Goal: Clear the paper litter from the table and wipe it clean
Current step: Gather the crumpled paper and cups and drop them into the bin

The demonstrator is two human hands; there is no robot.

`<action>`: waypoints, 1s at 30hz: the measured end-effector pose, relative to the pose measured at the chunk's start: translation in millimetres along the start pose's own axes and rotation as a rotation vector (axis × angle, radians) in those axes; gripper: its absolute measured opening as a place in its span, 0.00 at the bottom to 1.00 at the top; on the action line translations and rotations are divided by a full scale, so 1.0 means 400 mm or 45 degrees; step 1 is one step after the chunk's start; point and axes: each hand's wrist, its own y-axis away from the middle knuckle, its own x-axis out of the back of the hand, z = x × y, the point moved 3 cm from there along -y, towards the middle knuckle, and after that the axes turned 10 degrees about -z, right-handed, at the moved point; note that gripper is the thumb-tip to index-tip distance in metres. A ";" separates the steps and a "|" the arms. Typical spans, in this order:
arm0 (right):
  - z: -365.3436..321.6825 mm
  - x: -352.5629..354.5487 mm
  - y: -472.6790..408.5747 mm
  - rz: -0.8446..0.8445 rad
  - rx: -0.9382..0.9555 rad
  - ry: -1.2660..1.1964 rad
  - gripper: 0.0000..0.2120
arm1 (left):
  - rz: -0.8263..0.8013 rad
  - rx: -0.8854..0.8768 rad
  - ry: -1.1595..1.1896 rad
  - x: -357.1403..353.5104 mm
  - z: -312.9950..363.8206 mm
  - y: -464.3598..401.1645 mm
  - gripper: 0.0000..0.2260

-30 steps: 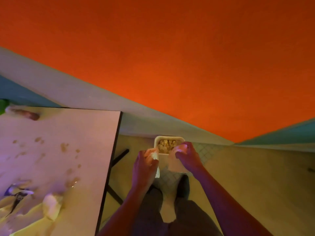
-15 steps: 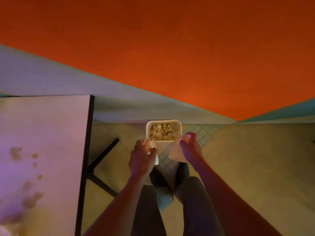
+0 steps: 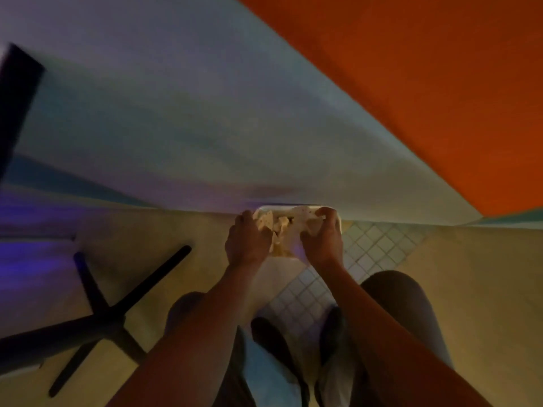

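Note:
A white waste bin (image 3: 296,207) full of crumpled paper stands on the floor against the wall. My left hand (image 3: 248,240) holds a wad of white paper (image 3: 266,220) over the bin's left side. My right hand (image 3: 323,236) grips another piece of white paper (image 3: 305,215) over the bin's right side. Both hands are low, just above the bin's opening, and they hide most of its rim. The tabletop is out of view except for a dark edge (image 3: 17,92) at the top left.
The table's black cross-shaped foot (image 3: 108,312) spreads over the floor at the left. My legs and dark shoes (image 3: 273,336) stand right before the bin. A patch of small floor tiles (image 3: 370,251) lies to the right. An orange wall (image 3: 426,83) rises behind.
I have bent down closer to the bin. Both hands have dropped from in front of it to over its opening, still holding paper. The tabletop has slid out of view to the left.

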 end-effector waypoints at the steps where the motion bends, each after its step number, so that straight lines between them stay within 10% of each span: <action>1: 0.026 -0.028 -0.035 -0.014 0.021 -0.006 0.25 | 0.003 0.001 -0.046 -0.026 -0.003 -0.034 0.23; 18: 0.203 -0.227 -0.273 -0.175 -0.016 0.205 0.30 | 0.078 -0.234 -0.681 -0.248 -0.018 -0.239 0.21; 30: 0.251 -0.214 -0.292 -0.258 -0.108 0.310 0.23 | 0.070 -0.296 -0.512 -0.264 -0.034 -0.236 0.30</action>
